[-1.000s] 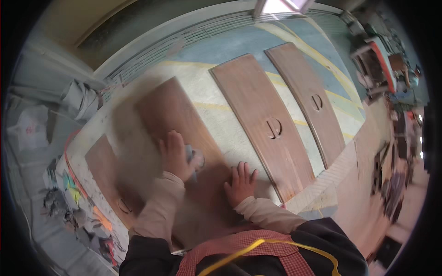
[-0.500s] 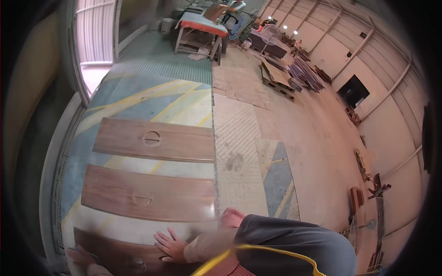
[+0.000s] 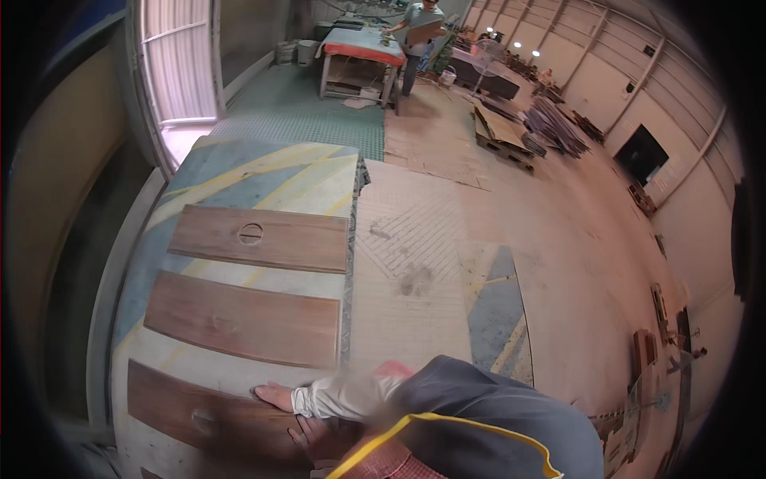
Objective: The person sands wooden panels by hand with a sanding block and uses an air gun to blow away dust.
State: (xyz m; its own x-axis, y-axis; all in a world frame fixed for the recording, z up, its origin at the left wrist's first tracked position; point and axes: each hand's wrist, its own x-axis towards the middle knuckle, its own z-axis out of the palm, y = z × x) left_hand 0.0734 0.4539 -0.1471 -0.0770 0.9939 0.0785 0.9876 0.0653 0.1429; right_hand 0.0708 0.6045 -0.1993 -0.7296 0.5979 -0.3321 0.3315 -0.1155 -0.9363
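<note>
A dark brown wooden board [image 3: 171, 407] with a faint round mark lies across the light work surface nearest me. My right hand [image 3: 275, 395], in a pale sleeve, lies flat at the board's far edge, fingers stretched leftward. Just below it, my left hand [image 3: 313, 441] rests on the board's right part with its fingers apart; motion blurs it somewhat. Farther away lie two more brown boards: a middle board [image 3: 243, 319] and a far board [image 3: 299, 239], which has a circle with a bar across it. Neither hand touches those two.
A co-worker [image 3: 423, 32] holds a brown panel beside a table [image 3: 363, 49] with a red-edged cover. Buckets [image 3: 306, 53] stand left of it. Stacked sheets on a pallet [image 3: 503, 132] lie farther right. Along the left runs a metal frame [image 3: 120, 263]. My bent knee [image 3: 495, 407] is at right.
My left hand has moved right along the near board, close to my right hand. My right hand has shifted slightly up and left. The view has swung, and the co-worker shows more fully.
</note>
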